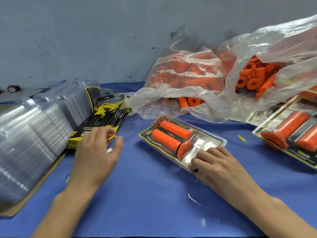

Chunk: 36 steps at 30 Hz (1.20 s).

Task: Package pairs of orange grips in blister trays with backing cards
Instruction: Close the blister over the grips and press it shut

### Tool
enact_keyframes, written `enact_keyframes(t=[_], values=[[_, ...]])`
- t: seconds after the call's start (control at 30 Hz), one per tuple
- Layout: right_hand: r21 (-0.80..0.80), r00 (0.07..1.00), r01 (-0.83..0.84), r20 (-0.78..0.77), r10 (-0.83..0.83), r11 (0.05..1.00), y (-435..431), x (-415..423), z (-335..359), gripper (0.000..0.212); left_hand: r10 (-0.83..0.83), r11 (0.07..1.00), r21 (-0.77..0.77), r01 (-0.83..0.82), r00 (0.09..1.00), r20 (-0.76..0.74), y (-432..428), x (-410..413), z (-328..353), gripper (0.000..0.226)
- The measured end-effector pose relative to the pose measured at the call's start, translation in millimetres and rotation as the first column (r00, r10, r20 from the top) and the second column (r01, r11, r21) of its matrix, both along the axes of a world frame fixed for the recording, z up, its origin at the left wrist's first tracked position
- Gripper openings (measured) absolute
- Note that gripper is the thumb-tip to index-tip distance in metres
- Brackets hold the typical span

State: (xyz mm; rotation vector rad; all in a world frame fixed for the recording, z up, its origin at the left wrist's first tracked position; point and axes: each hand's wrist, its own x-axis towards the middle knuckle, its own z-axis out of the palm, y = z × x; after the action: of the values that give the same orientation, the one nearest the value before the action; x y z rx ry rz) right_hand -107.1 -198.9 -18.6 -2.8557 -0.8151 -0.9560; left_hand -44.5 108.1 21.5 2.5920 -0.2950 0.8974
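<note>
A blue cloth [137, 194] covers the bench under a grey-blue wall. At the back right, two clear plastic bags [185, 86] spill loose orange grips [252, 79]. Along the left a long stack of empty blister trays [34, 134] leans by a fanned pile of black-and-yellow backing cards [103, 114]. At the right edge lie finished packs [289, 134]. In the middle a filled blister pack [181, 141] holds two grips side by side over its card. The right hand [221, 165] lies flat on that pack's near corner, fingers spread, pressing rather than clasping. The left hand [97, 152] hovers at the card pile, fingers loosely apart, holding nothing; it is blurred. Judging by this, the pack is being closed: press evenly round the rim so the card seats flat, and lift only one card next
</note>
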Motion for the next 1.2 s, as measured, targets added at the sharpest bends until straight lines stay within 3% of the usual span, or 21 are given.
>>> enact_keyframes(t=[0.1, 0.23, 0.33, 0.4, 0.47, 0.53, 0.63, 0.7, 0.87, 1.1, 1.2], values=[[-0.001, 1.0, -0.018, 0.001, 0.018, 1.0, 1.4, 0.4, 0.0, 0.008, 0.31, 0.951, 0.097, -0.295, 0.889, -0.336, 35.2, 6.9, -12.5, 0.053], [0.001, 1.0, -0.017, -0.019, 0.017, 1.0, 2.9, 0.3, 0.8, 0.007, 0.367, 0.925, 0.289, -0.247, 0.781, -0.506, 48.2, 6.9, -22.8, 0.071], [0.003, 0.999, -0.026, -0.023, 0.026, 1.0, 2.7, -1.3, 1.8, 0.005, 0.33, 0.933, 0.312, -0.178, 0.766, -0.552, 49.0, 6.6, -19.8, 0.072], [0.014, 0.999, -0.04, -0.021, 0.041, 0.999, 2.4, -2.2, 2.0, 0.005, 0.199, 0.98, 0.141, -0.143, 0.787, -0.584, 41.2, 1.6, -11.9, 0.067], [0.032, 0.998, -0.05, -0.025, 0.051, 0.998, 2.6, -2.6, 1.9, 0.007, -0.088, 0.947, -0.289, -0.14, 0.754, -0.651, 24.2, -9.0, 3.6, 0.069], [0.041, 0.998, -0.05, -0.028, 0.051, 0.998, 2.2, -2.1, 0.5, 0.008, -0.417, 0.784, -0.59, -0.194, 0.54, -0.731, 6.8, -20.1, 15.3, 0.077], [0.063, 0.998, -0.065, -0.023, 0.066, 0.996, 1.4, -1.4, -0.8, 0.012, -0.591, 0.779, -0.609, -0.15, 0.15, -0.793, -16.0, -37.6, 17.3, 0.077], [0.072, 0.998, -0.068, 0.002, 0.068, 0.995, 1.8, -1.9, -0.8, 0.014, -0.624, 0.77, -0.623, -0.138, 0.039, -0.78, -32.3, -42.5, 10.6, 0.077], [0.069, 0.997, -0.07, 0.026, 0.069, 0.995, 3.4, -3.8, 1.0, 0.027, -0.754, 0.645, -0.73, -0.225, -0.03, -0.656, -59.8, -37.0, 0.5, 0.073], [0.02, 0.998, -0.055, 0.035, 0.054, 0.998, 3.1, -2.4, 0.0, 0.011, -0.791, 0.608, -0.775, -0.17, -0.049, -0.61, -78.9, -29.0, 1.3, 0.072], [0.03, 0.998, -0.033, 0.063, 0.031, 0.999, 2.6, -2.0, 0.1, 0.017, -0.809, 0.585, -0.789, -0.185, -0.07, -0.584, -85.7, -26.3, 0.9, 0.07]])
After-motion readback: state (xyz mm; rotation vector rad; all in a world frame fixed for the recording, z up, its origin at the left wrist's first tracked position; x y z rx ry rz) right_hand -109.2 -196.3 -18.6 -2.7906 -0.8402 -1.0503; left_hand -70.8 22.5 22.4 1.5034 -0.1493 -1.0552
